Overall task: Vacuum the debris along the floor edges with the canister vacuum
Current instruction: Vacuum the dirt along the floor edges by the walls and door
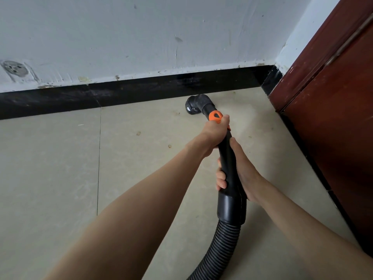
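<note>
— Across the top, from nine to two o'clock, what stands there?

— Pale scuffed wall (141,33), with a black baseboard (129,92) along its foot. At three o'clock a reddish-brown wooden door (333,110) closes off the corner.

— And below?

— Beige tiled floor (50,168) fills the rest, one grout line running down at eight o'clock.

— Where is the vacuum's working end?

— Just above centre, near one o'clock. A black ribbed hose (220,249) rises from six o'clock into a rigid black handle tube (228,158), which ends past an orange collar (215,116) in a round black brush nozzle (194,105). The nozzle sits on the floor just beside the baseboard, near the corner.

— The hands?

— Both clamped on the tube, apart from each other. The left hand (216,132) grips right behind the orange collar; the right hand (240,170) wraps the tube lower down, fingertips showing on its far side.

— Any debris?

— Small brownish specks (138,133) lie scattered on the tile at eleven o'clock from the left hand, well apart from the nozzle.
</note>
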